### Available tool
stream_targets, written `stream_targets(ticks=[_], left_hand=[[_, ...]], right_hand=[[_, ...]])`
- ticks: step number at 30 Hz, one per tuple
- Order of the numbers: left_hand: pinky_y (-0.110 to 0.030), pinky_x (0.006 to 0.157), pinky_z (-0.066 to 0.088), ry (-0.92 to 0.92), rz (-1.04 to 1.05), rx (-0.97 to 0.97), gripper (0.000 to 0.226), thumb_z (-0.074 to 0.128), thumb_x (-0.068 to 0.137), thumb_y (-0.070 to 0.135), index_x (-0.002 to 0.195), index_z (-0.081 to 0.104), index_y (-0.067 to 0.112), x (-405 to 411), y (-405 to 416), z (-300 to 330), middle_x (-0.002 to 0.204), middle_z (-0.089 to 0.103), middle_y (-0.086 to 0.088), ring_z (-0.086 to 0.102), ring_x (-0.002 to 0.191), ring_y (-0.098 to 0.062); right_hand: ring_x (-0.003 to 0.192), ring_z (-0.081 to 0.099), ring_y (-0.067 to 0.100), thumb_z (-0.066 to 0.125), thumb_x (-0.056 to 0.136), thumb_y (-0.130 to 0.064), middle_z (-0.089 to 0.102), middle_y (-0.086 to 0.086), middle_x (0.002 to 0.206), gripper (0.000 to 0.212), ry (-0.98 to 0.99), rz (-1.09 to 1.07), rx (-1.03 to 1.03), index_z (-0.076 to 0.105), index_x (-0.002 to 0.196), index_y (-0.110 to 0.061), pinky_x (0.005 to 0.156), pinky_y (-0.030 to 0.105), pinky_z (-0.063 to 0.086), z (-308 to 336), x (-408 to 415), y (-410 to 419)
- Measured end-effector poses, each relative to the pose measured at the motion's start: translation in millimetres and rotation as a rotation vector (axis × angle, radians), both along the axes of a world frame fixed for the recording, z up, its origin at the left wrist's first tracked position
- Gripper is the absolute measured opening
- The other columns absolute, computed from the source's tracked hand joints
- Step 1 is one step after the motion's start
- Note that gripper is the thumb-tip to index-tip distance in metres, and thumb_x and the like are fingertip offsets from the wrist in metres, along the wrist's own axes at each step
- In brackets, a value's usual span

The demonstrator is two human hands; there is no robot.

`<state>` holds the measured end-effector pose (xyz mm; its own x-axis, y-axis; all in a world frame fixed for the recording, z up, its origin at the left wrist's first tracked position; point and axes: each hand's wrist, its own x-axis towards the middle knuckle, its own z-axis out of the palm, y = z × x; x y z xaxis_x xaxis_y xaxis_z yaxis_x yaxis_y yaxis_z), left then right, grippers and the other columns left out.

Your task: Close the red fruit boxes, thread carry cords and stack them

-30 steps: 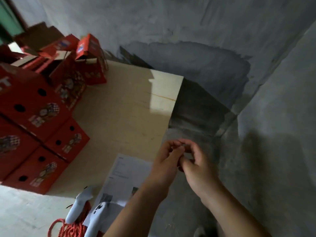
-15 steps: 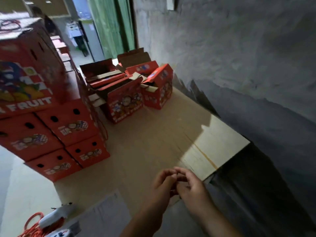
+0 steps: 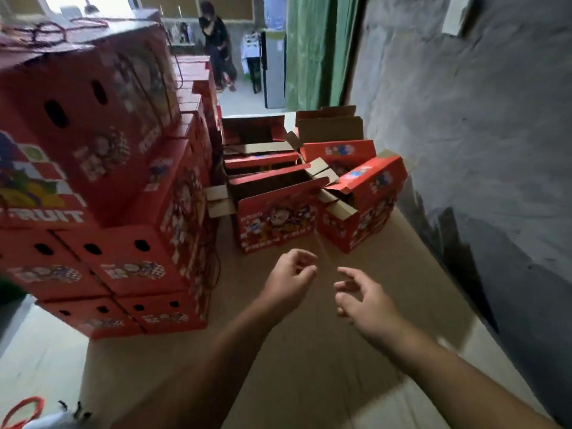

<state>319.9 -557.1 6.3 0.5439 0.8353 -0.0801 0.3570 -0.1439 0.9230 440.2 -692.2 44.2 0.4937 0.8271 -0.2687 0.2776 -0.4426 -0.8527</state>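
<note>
A tall stack of closed red fruit boxes (image 3: 102, 187) fills the left side, with dark red cords lying on its top. Ahead on the brown board (image 3: 325, 351) stand several open red boxes; the nearest (image 3: 275, 221) has its flaps up, and a smaller one (image 3: 362, 209) sits to its right. My left hand (image 3: 291, 274) hovers in front of the nearest open box, fingers loosely curled, holding nothing. My right hand (image 3: 362, 295) hovers beside it, fingers relaxed and empty. A loop of red cord (image 3: 23, 408) shows at the bottom left corner.
A grey concrete wall (image 3: 479, 150) runs along the right edge of the board. A green curtain (image 3: 315, 51) hangs at the back. A person in dark clothes (image 3: 216, 41) stands in the far room. Pale floor lies at the lower left.
The view has swung up from the board's corner toward the boxes. My hands, joined fingertip to fingertip before, have come apart and now hover separately in front of the open boxes.
</note>
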Motion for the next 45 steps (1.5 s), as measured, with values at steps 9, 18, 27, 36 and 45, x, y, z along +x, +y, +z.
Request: stream_targets(ticks=[9,18,27,36,45], left_hand=[[-0.048,0.107,0.041,0.8,0.028,0.652,0.061,0.063,0.098,0.028,0.152,0.036,0.036,50,193,9,0.143,0.059,-0.011,0.058,0.128,-0.036],[-0.039,0.073,0.054,0.66,0.078,0.557,0.026,0.053,0.099,0.049,0.102,0.063,0.026,48,88,39,0.096,0.072,-0.002,0.069,0.088,-0.034],[-0.031,0.091,0.06,0.303,-0.133,0.107,0.035,0.052,0.102,0.056,0.129,0.063,0.037,18,-151,30,0.119,0.069,0.018,0.064,0.104,0.004],[-0.054,0.122,0.034,0.214,0.354,-0.397,0.112,0.079,0.085,0.058,0.167,0.009,0.03,-62,-192,-48,0.171,0.016,-0.005,0.026,0.154,-0.033],[-0.054,0.097,0.057,-0.064,0.549,-0.756,0.075,0.073,0.094,0.039,0.154,0.029,0.027,-127,-260,-51,0.135,0.055,-0.011,0.062,0.117,-0.034]], right_hand=[[0.083,0.063,0.021,0.056,0.101,-0.003,0.063,0.009,0.121,0.037,0.163,-0.038,-0.106,0.056,0.135,-0.018,0.063,0.019,0.051,-33,59,52],[0.087,0.07,0.019,0.056,0.104,-0.015,0.067,0.0,0.118,0.039,0.301,-0.041,-0.131,0.052,0.143,-0.02,0.068,0.023,0.053,-55,56,44],[0.122,0.066,0.031,0.046,0.097,-0.063,0.068,0.013,0.132,0.058,0.785,-0.102,0.085,0.059,0.142,-0.029,0.104,0.056,0.052,-52,30,-110],[0.1,0.072,0.009,0.073,0.056,-0.085,0.072,-0.018,0.112,0.095,0.411,-0.001,0.01,0.051,0.137,-0.042,0.073,0.03,0.062,-69,8,-246],[0.075,0.067,0.019,0.054,0.103,-0.045,0.067,0.001,0.078,0.034,-0.038,0.018,-0.045,0.065,0.081,-0.021,0.066,0.038,0.059,-48,-47,-242]])
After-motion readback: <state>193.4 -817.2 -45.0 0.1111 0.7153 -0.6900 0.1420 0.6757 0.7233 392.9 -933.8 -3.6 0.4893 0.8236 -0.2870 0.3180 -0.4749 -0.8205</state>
